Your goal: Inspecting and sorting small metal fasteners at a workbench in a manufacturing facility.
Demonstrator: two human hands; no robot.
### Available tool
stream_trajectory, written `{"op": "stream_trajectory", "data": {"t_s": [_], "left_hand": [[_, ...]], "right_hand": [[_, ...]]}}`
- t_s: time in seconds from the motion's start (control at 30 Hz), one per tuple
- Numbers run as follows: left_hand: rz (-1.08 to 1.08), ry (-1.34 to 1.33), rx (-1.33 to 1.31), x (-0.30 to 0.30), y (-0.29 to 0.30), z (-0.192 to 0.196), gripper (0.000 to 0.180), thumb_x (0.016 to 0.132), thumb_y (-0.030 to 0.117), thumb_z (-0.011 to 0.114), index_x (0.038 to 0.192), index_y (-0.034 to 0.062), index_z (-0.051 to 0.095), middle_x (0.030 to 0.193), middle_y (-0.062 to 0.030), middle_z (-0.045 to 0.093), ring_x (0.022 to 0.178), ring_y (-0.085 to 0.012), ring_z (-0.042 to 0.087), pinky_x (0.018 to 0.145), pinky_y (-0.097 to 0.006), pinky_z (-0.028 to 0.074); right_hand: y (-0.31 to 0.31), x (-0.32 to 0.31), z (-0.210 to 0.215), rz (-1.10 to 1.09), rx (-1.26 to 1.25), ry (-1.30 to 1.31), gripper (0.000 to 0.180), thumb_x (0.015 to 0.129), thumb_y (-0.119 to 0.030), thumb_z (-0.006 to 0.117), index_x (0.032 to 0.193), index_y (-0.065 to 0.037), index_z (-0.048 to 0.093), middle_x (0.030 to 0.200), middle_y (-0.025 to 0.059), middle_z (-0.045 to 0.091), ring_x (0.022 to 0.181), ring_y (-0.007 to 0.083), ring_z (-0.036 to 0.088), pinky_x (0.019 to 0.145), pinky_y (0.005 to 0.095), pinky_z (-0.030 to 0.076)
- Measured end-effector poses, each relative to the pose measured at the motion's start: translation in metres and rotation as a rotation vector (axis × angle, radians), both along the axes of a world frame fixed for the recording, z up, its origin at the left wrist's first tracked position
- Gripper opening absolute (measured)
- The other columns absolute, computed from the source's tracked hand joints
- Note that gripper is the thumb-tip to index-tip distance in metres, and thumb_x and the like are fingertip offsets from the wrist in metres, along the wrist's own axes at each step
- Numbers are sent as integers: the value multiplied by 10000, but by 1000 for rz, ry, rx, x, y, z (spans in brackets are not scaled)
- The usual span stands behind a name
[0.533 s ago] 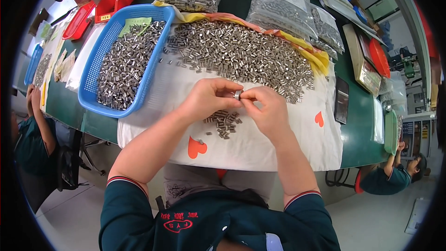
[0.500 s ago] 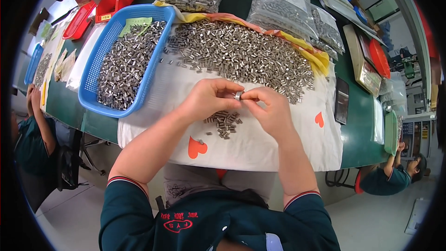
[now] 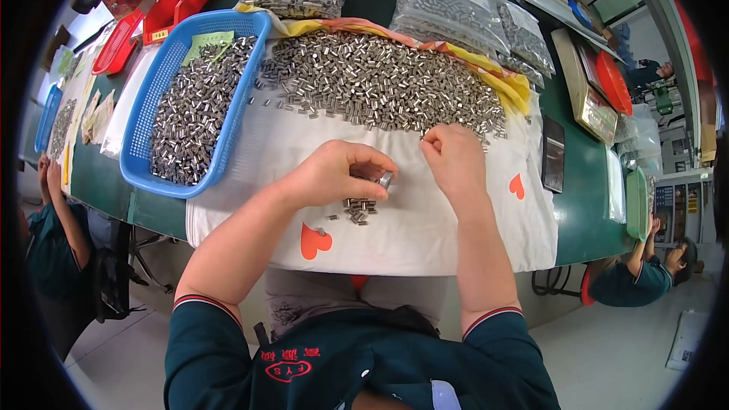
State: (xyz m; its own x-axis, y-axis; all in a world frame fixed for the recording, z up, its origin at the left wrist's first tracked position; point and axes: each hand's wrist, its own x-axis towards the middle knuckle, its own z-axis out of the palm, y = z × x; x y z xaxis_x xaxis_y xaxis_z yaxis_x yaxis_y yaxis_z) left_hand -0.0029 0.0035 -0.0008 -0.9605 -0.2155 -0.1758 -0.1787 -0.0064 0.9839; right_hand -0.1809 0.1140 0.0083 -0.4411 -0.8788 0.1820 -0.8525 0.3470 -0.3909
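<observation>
Now parted: left hand point(image 3: 334, 175) pinching one small silver metal sleeve point(image 3: 385, 180), right hand point(image 3: 454, 158) gone empty toward heap of silver sleeves point(image 3: 372, 83) at twelve o'clock, probably for another.

Bright, even overhead light fills the scene, with only soft shadows under the hands on the white cloth point(image 3: 425, 220). Glare glints off the pile of metal sleeves point(image 3: 380, 83) and the plastic bags point(image 3: 456, 7) at 12 o'clock. Fisheye bending curves the table point(image 3: 585, 205) edges; a black vignette rings the frame.
</observation>
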Motion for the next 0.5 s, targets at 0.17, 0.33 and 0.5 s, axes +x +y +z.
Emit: {"op": "stream_trajectory", "data": {"t_s": [0.17, 0.33, 0.5], "left_hand": [[158, 73, 122, -1, -2, -5, 336, 724, 29, 684, 1040, -1, 576, 859, -19, 608, 757, -68, 557, 691, -211, 472], [220, 114, 298, -3, -8, -10, 363, 734, -13, 655, 1078, -18, 540, 870, -35, 598, 782, -80, 568, 702, -213, 487], [268, 100, 347, -3, -6, -6, 367, 733, -38, 642, 1083, -28, 530, 888, -49, 597, 784, -78, 570, 709, -211, 494]], "right_hand": [[0, 5, -9, 26, -15, 49, 45, 680, -86, 624, 688, -48, 601, 679, 100, 568, 704, 275, 550, 675, 368, 443], [-1, 13, 8, 107, -65, -125, 52, 692, -73, 620, 726, -36, 604, 697, 85, 582, 687, 231, 566, 663, 328, 458], [1, 30, 18, 245, -199, -665, 59, 724, -24, 618, 781, -22, 602, 749, 23, 609, 692, 90, 558, 607, 228, 433]]}}
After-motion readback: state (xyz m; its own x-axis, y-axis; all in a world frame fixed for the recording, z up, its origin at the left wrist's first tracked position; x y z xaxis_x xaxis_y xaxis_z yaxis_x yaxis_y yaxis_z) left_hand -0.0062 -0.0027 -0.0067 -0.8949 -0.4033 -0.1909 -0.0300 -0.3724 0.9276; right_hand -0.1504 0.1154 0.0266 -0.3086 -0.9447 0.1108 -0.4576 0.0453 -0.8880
